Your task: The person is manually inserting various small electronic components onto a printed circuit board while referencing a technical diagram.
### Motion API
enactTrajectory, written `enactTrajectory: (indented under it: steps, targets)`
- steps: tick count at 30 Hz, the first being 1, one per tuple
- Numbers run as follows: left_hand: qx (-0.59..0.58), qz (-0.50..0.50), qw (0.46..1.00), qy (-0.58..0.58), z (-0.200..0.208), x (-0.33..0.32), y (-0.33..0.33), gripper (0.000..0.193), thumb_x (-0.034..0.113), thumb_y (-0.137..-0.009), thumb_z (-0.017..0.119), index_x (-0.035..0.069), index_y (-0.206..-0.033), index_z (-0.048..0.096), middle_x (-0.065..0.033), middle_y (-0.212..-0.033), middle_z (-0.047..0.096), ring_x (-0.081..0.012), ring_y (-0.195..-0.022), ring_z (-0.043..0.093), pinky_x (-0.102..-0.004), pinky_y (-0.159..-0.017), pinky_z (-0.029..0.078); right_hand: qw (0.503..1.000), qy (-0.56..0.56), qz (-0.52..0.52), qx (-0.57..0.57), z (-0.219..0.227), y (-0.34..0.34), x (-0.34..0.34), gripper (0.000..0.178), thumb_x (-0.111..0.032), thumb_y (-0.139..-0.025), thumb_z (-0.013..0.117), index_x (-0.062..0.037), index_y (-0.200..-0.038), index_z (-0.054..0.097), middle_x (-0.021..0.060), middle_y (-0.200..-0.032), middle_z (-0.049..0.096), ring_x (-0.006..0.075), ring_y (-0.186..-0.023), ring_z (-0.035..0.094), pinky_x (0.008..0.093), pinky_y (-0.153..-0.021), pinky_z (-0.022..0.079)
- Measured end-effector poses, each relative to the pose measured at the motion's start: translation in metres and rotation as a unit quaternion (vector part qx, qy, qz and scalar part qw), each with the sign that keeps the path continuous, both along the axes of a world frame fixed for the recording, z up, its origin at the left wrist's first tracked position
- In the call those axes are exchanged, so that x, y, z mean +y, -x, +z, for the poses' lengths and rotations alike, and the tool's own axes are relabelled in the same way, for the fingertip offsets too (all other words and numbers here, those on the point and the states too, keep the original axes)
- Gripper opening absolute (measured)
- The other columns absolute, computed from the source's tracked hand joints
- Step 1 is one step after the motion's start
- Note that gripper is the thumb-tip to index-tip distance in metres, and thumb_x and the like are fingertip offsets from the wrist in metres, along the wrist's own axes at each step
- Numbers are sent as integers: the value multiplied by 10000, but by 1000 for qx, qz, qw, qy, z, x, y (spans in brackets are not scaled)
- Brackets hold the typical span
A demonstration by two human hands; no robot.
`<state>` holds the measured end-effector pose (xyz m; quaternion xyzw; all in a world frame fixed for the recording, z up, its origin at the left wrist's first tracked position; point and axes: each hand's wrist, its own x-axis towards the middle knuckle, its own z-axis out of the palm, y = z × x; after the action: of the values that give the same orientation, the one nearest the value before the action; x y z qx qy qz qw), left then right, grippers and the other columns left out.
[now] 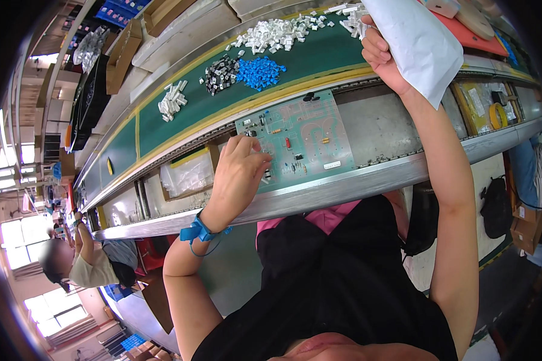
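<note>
My left hand (241,168) is over the left part of a green circuit board (319,129), its fingertips pinched close to the surface. Whatever they hold, if anything, is hidden. Several small parts stand on the board, among them a red component (288,142) and a black one (299,157). At the far right of the belt, my right hand (382,57) has curled fingers beside a heap of white connectors (353,25). A white sheet or bag (421,48) covers part of this hand, so its grip is hidden.
Across the green belt (190,66) lie piles of white parts (277,33), black parts (221,73), blue parts (260,73) and white pieces (173,100). A metal rail (307,195) runs along the front. Farther left, another person (96,259) sits at the line. Yellow tape (497,116) lies right.
</note>
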<state>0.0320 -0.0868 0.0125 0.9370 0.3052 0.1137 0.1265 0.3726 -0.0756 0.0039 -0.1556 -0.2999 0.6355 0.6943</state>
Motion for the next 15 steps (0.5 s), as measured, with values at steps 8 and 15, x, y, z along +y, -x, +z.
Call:
enactTrajectory:
  steps: [8,15]
  targets:
    - [51,-31,996,-62,8,-4,-7,133,59,-679,650,36,-808,668,-107,-964,542,-291,-1014,492,-380,-830,417,1000,-13,1,-9,0,1,1,371,-248,-913,448,81,-1075,509,10,-595,374,88,-513,288,207,-486,260]
    - [43,-30,998,-40,4,2,-11,117,55,-682,665,40,-798,671,-102,-945,545,-289,-1013,490,-382,-845,419,970,-187,138,75,-19,-2,29,438,-351,-893,457,51,-1058,511,10,-596,393,106,-526,342,219,-501,291]
